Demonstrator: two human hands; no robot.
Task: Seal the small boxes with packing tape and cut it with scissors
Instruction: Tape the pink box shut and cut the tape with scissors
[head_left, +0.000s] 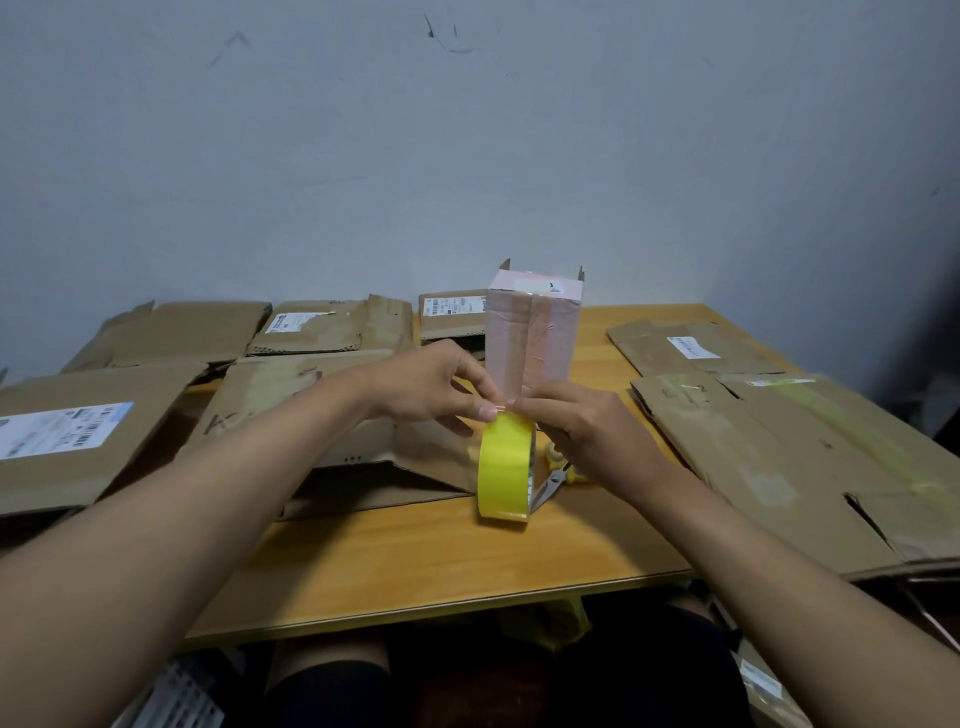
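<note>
The person's knees in dark shorts (332, 691) sit nearest, tucked under the near edge of the wooden tabletop (415, 561). Two bare forearms reach forward over that edge and meet above the yellow roll of packing tape (505, 470), which stands on its rim near the middle of the tabletop.

The left hand (431, 387) comes in from the left of the roll, fingers curled, its grip narrowed to a thumb-and-forefinger pinch on the tape's loose end at the top of the roll. The right hand (576, 423) comes in from the right of the roll, fingers bent, its fingertips pinching the same top edge of tape.

Just behind the roll stands a small box (532, 338), upright, wrapped in pinkish tape with a white label on top. Just right of the roll, partly hidden by the right hand, lie scissors (550, 480) with yellow handles.

Flattened cardboard boxes (98, 426) with shipping labels cover the tabletop left of and behind the roll; more flattened cardboard (779, 457) lies to its right. Behind everything rises a pale grey wall (467, 156) with a few dark scuffs.
</note>
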